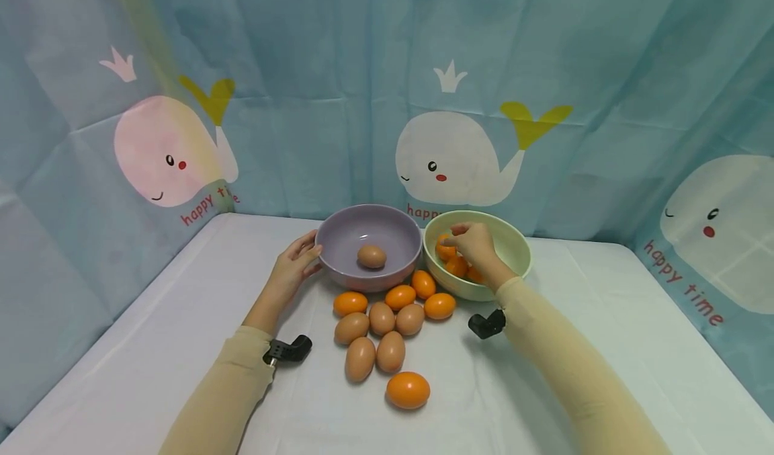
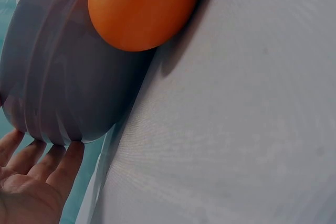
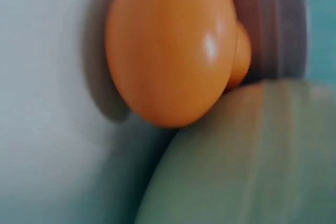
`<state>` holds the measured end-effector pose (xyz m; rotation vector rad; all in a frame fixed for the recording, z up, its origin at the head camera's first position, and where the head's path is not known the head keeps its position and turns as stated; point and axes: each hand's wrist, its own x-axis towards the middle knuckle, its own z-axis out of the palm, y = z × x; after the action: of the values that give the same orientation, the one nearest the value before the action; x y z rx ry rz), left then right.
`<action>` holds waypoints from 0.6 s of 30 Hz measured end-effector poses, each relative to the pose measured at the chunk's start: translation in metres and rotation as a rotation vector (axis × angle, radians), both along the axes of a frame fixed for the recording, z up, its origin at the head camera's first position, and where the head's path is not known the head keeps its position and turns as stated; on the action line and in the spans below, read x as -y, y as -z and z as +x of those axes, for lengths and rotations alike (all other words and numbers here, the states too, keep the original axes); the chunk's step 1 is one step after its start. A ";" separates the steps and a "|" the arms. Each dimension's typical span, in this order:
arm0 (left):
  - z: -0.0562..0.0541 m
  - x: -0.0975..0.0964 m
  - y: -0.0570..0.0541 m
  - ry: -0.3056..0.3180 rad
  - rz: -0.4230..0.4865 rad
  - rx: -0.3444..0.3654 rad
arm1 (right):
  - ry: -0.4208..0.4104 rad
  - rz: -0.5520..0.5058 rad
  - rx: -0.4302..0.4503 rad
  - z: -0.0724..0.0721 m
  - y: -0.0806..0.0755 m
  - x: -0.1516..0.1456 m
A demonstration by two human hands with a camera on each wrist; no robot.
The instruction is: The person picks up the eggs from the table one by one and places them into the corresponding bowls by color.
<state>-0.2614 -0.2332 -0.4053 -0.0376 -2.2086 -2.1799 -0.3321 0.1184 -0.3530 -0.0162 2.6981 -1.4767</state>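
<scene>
My left hand [image 1: 291, 265] rests its fingertips on the left side of a purple bowl [image 1: 396, 236], its fingers fairly straight in the left wrist view. One brown egg [image 1: 371, 257] lies inside that bowl. Over the pale green bowl [image 1: 514, 243], my right hand [image 1: 478, 243] reaches in with bent fingers, a gap showing between thumb and index finger. Right at those fingertips sits an orange egg [image 1: 445, 250]. Other orange eggs [image 1: 456, 267] lie lower in the green bowl, partly hidden by the hand. The right hand is out of sight in the right wrist view.
In front of the bowls several brown eggs [image 1: 381, 318] lie grouped, with orange eggs [image 1: 439, 306] along the bowls' near sides. A single orange egg [image 1: 408, 390] lies nearest on the white table [image 1: 290, 415]. Behind hangs a blue whale-print curtain [image 1: 338, 139].
</scene>
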 end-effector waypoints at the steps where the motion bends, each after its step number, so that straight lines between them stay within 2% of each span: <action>1: 0.000 0.000 0.000 0.000 0.000 0.000 | -0.014 -0.011 -0.013 0.004 -0.002 0.000; 9: -0.001 0.001 0.000 -0.010 -0.012 0.005 | -0.143 -0.122 -0.088 0.048 -0.015 -0.004; 12: -0.001 0.001 0.000 -0.010 -0.015 0.002 | -0.167 -0.163 -0.088 0.065 -0.020 -0.006; 18: -0.001 0.000 0.000 0.003 -0.015 -0.002 | -0.222 -0.182 -0.067 0.098 -0.025 -0.010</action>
<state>-0.2623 -0.2332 -0.4053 -0.0437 -2.2256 -2.1637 -0.2340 0.1282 -0.3279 -0.3685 2.5017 -1.6694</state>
